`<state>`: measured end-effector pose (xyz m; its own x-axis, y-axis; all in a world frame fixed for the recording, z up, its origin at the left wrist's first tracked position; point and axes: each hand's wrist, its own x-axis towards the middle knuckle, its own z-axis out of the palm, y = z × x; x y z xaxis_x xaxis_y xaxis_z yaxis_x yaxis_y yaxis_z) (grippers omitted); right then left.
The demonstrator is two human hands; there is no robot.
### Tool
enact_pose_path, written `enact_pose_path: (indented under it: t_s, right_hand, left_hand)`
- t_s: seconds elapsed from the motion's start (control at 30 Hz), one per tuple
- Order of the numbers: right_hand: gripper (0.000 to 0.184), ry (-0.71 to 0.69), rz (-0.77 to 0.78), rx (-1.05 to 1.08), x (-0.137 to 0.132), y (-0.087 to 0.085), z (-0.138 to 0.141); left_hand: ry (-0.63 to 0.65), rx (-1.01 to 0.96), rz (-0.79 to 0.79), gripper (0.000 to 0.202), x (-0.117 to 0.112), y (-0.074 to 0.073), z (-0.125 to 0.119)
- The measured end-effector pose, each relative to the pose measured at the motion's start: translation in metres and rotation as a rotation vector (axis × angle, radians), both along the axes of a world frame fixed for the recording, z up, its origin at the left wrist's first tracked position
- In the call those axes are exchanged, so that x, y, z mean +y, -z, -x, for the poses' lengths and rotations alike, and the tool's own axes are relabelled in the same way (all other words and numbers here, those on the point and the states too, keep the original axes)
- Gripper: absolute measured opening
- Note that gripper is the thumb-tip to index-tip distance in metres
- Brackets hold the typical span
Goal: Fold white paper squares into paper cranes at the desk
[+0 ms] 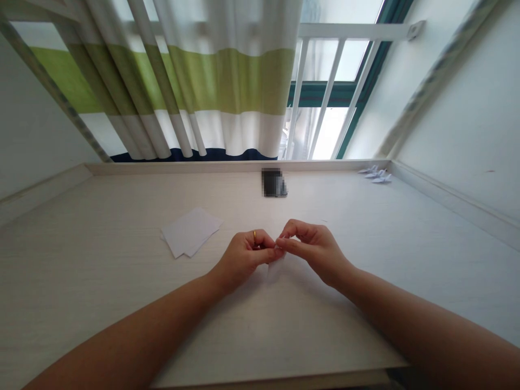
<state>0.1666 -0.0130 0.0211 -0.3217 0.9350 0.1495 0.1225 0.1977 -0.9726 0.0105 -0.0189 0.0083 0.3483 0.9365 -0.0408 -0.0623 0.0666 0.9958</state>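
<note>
My left hand (247, 254) and my right hand (311, 246) meet just above the pale wooden table (101, 303), fingertips pinched together. Between them they hold a small folded piece of white paper (276, 266), most of it hidden by the fingers. A gold ring shows on my left hand. A small stack of white paper sheets (190, 231) lies flat on the table to the left of my left hand.
Folded white paper figures (376, 174) sit in the far right corner of the table. A small dark blurred object (274, 182) stands at the back edge. Behind it hang a striped curtain (211, 81) and a window with white bars (325, 97).
</note>
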Motion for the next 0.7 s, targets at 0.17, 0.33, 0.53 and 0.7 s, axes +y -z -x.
enact_pose_path:
  t_s: [0.17,0.33,0.53,0.7]
  right_hand:
    - [0.011,0.014,0.090,0.158,-0.003,0.002,0.002]
    - [0.014,0.033,0.143,0.135,-0.001,0.000,0.003]
    - [0.020,0.042,0.104,0.152,0.007,-0.003,-0.001]
    - [0.012,0.009,0.116,0.149,0.005,-0.002,-0.002]
  left_hand:
    - [0.032,0.017,-0.003,0.016,0.000,-0.001,0.001]
    - [0.039,0.084,-0.021,0.019,0.002,0.002,0.000]
    - [-0.055,-0.045,0.032,0.020,0.003,0.002,0.000]
    - [-0.072,-0.140,0.070,0.018,0.004,0.002,0.000]
